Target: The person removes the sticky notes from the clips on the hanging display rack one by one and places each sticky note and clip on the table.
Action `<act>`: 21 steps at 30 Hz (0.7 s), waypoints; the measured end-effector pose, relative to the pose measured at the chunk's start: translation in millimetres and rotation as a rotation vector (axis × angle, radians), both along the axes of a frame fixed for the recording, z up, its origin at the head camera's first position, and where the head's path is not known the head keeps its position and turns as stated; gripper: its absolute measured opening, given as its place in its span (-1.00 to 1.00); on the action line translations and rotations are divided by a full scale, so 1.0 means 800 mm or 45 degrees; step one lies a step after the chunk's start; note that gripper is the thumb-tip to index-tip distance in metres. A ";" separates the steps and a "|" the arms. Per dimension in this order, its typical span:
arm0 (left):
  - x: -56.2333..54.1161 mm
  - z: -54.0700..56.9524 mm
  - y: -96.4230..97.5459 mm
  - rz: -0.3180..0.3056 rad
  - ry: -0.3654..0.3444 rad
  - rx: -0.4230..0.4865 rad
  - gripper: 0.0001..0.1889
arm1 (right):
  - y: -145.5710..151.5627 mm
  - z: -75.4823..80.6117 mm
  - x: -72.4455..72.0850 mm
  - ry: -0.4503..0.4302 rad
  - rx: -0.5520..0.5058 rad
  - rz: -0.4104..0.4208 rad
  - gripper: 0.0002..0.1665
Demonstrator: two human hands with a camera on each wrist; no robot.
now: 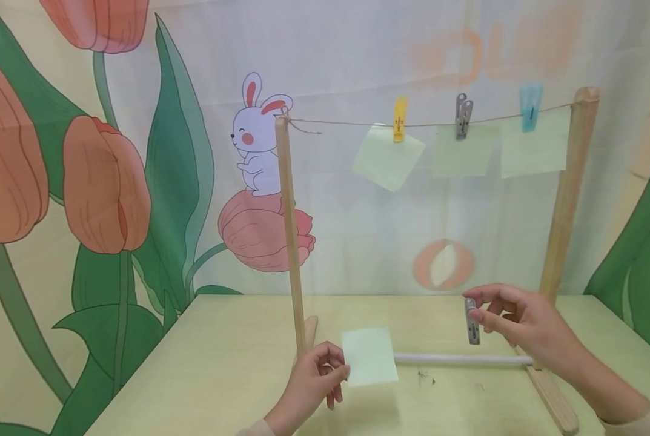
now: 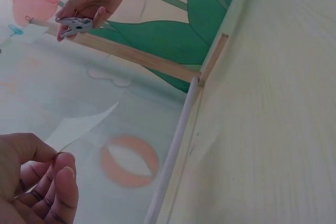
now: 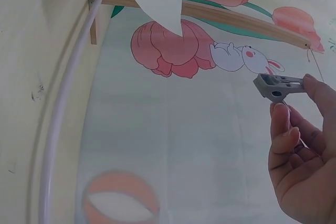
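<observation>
Behind everything, a tulip-printed cloth backdrop (image 1: pixel 352 260) is hanging past the far edge of a pale yellow table (image 1: pixel 210 363). From the head view, three pale green paper squares (image 1: pixel 463 158) are already hanging on a thin brown twine line (image 1: pixel 341 123), under a yellow plastic clothespin (image 1: pixel 400 119), a dark grey clothespin (image 1: pixel 466 121) and a translucent blue clothespin (image 1: pixel 530 109). One loose pale green sheet (image 1: pixel 369 357) is being pinched at its left edge by the left hand (image 1: pixel 316 375) above the table; nearer the table's right edge, the right hand (image 1: pixel 521 318) is holding a small grey clothespin (image 1: pixel 472 321). Neither is hanging yet, so this pair seems to be what is remaining.

In the left wrist view, the sheet is showing nearly edge-on, and most of the twine is falling outside the frame.

In the right wrist view, the top border is cutting off the left hand; I'm not managing to tell whether the held clothespin is being squeezed. Dark specks (image 3: pixel 38 94) on the table are defying identification.
</observation>
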State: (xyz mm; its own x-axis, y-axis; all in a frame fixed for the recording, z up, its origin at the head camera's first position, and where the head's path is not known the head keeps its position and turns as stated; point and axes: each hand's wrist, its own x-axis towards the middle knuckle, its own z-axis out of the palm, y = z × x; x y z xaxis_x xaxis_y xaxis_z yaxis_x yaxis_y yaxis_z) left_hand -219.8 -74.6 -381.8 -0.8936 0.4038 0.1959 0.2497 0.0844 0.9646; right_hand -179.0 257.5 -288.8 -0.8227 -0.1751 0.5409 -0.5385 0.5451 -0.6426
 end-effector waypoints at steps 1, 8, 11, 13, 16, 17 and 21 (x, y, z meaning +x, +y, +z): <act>0.000 -0.003 0.001 -0.009 -0.003 -0.003 -0.81 | 0.001 -0.004 0.000 -0.004 0.008 -0.009 -0.72; 0.003 -0.019 0.002 -0.058 -0.040 -0.011 -0.78 | 0.010 -0.035 0.002 -0.065 0.025 -0.042 -0.73; 0.005 -0.026 0.003 -0.070 -0.078 -0.013 -0.77 | 0.014 -0.047 0.002 -0.084 0.018 -0.042 -0.73; 0.005 -0.031 0.003 -0.075 -0.092 -0.021 -0.76 | 0.016 -0.054 0.002 -0.112 0.007 -0.041 -0.75; 0.006 -0.039 0.003 -0.089 -0.092 -0.030 -0.76 | 0.019 -0.064 0.002 -0.141 -0.008 -0.029 -0.77; 0.006 -0.042 0.003 -0.095 -0.093 -0.036 -0.76 | 0.019 -0.067 0.002 -0.149 -0.011 -0.023 -0.77; 0.008 -0.050 0.003 -0.112 -0.104 -0.054 -0.78 | 0.021 -0.079 0.003 -0.173 -0.005 0.003 -0.79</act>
